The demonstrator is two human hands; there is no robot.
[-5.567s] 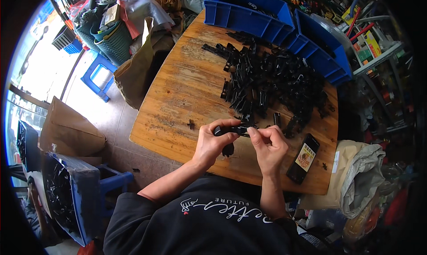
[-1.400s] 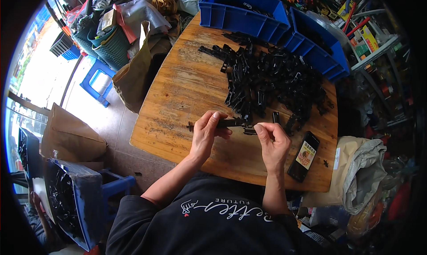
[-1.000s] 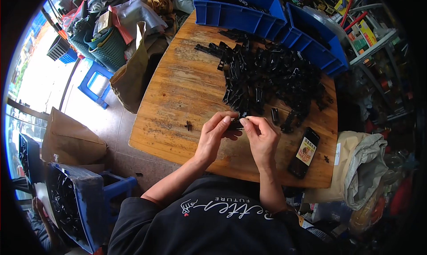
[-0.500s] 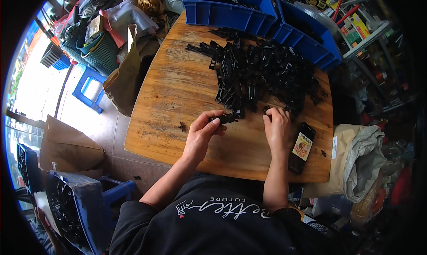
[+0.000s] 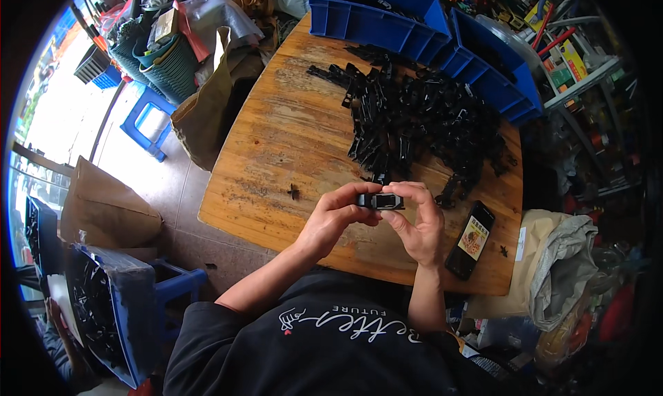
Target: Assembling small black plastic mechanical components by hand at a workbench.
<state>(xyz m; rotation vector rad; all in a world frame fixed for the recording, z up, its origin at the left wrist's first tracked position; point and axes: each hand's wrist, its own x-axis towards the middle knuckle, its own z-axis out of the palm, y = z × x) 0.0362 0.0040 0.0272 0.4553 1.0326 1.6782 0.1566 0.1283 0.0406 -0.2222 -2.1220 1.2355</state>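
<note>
Between my two hands is a small black plastic part (image 5: 384,201) with a rectangular opening, held just above the table's near side. My left hand (image 5: 336,215) pinches its left end between thumb and fingers. At the other end, my right hand (image 5: 420,221) grips it with thumb below and fingers above. Beyond them lies a large heap of black plastic parts (image 5: 421,119), many long and narrow, on the wooden table (image 5: 269,133). My fingers cover the ends of the held part.
Two blue bins (image 5: 376,26) (image 5: 487,71) stand at the table's far side. A phone (image 5: 469,238) lies right of my right hand. Small black pieces (image 5: 294,191) lie on the table. Paper sacks (image 5: 110,206) and a blue crate (image 5: 121,306) stand left. Another person's hand (image 5: 59,320) shows at lower left.
My right hand has come left from the heap's edge to the part in my left hand. Both hands now hold it together, and it is turned with its opening showing.
</note>
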